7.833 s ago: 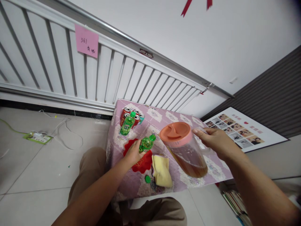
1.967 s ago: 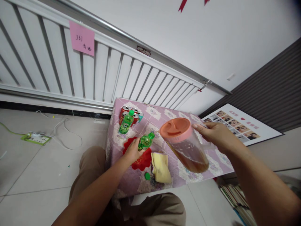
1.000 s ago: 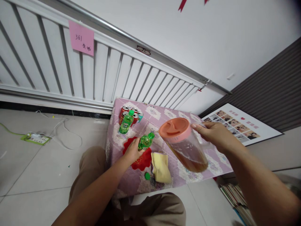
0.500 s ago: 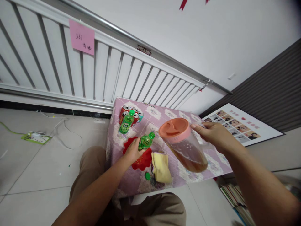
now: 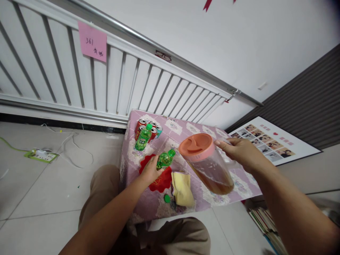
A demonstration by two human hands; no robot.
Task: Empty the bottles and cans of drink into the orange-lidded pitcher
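Note:
My left hand is wrapped round a green plastic bottle, which leans to the right over a red scalloped mat. In my right hand is the handle of a clear pitcher with an orange lid. The pitcher is tilted toward the bottle, and brown liquid lies low inside it. Its lid is apart from the bottle's mouth. Below the bottle, a green cap lies on the tablecloth beside a folded yellow cloth.
Another green bottle stands upright at the table's back left, against several drink cans. The purple floral tablecloth covers the table. Behind it runs a white radiator. A power strip with cables lies on the floor at left.
The pitcher has shifted very slightly to the left. My left hand and the bottle have hardly moved.

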